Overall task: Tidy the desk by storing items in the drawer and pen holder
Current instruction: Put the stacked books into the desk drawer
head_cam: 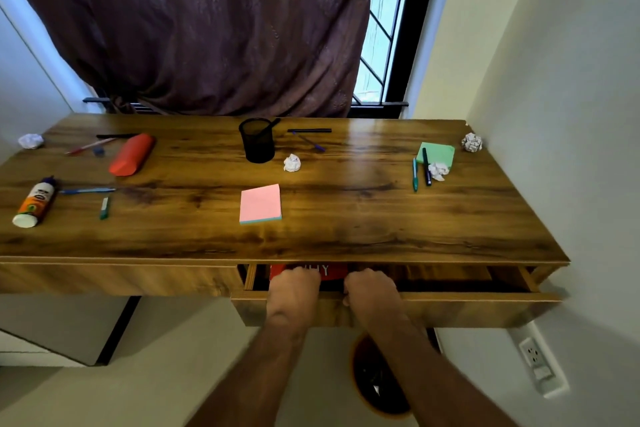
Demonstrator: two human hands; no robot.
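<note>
Both hands, left and right, curl side by side over the drawer front, gripping its rigid top edge; beyond them, light pens and notes litter the counter.

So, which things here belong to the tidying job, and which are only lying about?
Job: drawer, held by left hand and right hand; pen holder; pink sticky notes; green sticky notes; red case; glue bottle; loose pens.

Lying about: crumpled paper balls; curtain; wall socket.
</note>
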